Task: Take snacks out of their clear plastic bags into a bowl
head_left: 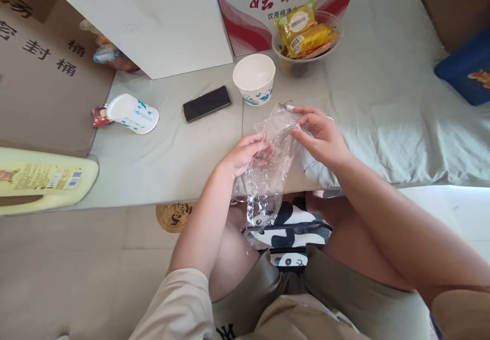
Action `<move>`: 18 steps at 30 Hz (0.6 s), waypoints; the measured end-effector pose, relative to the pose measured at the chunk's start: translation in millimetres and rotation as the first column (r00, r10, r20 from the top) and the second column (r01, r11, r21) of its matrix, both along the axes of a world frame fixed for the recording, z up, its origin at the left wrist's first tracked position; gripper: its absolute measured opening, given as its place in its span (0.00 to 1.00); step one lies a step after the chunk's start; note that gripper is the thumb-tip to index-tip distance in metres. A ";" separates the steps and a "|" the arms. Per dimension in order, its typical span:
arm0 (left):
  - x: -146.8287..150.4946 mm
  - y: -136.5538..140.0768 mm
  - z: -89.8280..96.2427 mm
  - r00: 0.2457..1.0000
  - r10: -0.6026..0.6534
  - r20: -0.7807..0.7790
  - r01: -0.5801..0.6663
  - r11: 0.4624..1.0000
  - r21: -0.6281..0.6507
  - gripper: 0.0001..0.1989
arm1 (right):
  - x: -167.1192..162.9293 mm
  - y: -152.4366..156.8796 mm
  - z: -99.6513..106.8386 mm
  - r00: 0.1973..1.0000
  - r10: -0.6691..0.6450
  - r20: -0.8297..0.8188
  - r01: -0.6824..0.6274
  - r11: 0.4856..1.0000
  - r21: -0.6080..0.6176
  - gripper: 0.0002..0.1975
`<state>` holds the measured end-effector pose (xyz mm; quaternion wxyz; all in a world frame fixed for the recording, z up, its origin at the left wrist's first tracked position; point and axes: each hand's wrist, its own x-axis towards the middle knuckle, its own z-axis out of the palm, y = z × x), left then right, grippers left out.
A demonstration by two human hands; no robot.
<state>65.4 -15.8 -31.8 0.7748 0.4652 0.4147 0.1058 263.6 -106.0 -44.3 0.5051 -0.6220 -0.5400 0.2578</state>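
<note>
A clear, crinkled plastic bag [273, 169] stretches between my two hands, its lower end drooping over the table edge above my lap. My left hand [247, 155] is closed on the bag's left side, and some of its fingers show through the film. At the upper right edge, my right hand [323, 136] pinches the plastic between thumb and fingers. By the right index fingertip is a small white piece with thin dark strands [288, 107]; whether the finger touches it I cannot tell. Just beyond the bag stands a white paper bowl [254, 80] with blue print.
A phone [206, 103] lies left of the bowl. Farther left, a paper cup [133, 114] is on its side. A clear tub [306, 56] of yellow snack packets stands before a red-and-white carton [245, 23]. A yellow jug [49, 180] lies near the left edge; a blue bin [465, 69] is right.
</note>
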 end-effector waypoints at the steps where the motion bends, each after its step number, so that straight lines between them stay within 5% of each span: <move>1: -0.8 1.4 -0.3 1.000 0.016 0.001 -0.016 1.000 -0.021 0.10 | -0.4 0.8 -0.7 0.998 -0.038 -0.043 0.038 0.999 -0.017 0.08; 6: -2.6 4.0 -2.6 0.997 -0.027 0.079 0.037 0.991 -0.130 0.21 | -2.1 8.0 -6.5 0.960 -0.230 -0.159 0.210 0.968 -0.135 0.08; 11: 0.8 -5.2 -1.1 0.989 -0.142 0.047 0.143 0.990 -0.007 0.22 | -0.9 14.0 -13.9 0.933 -0.356 -0.050 0.347 0.929 -0.129 0.09; 18: 2.7 -2.0 -0.8 0.994 0.058 0.097 -0.066 0.995 0.075 0.08 | 5.8 15.7 -25.8 0.933 -0.195 -0.303 0.189 0.981 -0.050 0.24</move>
